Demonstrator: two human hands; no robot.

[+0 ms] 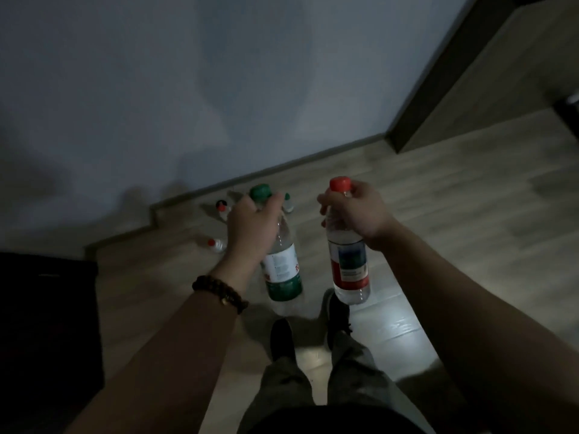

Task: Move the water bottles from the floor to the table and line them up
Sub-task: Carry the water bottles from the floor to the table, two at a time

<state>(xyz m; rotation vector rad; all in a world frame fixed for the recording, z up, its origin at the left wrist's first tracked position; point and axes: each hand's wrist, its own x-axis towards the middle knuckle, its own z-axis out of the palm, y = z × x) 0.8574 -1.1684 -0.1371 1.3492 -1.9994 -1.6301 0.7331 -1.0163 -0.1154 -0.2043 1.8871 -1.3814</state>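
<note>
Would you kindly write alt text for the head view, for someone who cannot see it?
In a dim room, the left hand grips a clear plastic water bottle with a green cap and the right hand a clear plastic water bottle with a red cap, each near its neck. More capped bottles stand on the wooden floor.

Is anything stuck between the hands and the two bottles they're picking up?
Nothing visible. The left hand grips the green-capped clear plastic bottle near its neck, and the right hand grips the red-capped clear plastic bottle likewise. No table is clearly in view, so that path cannot be judged.
</note>
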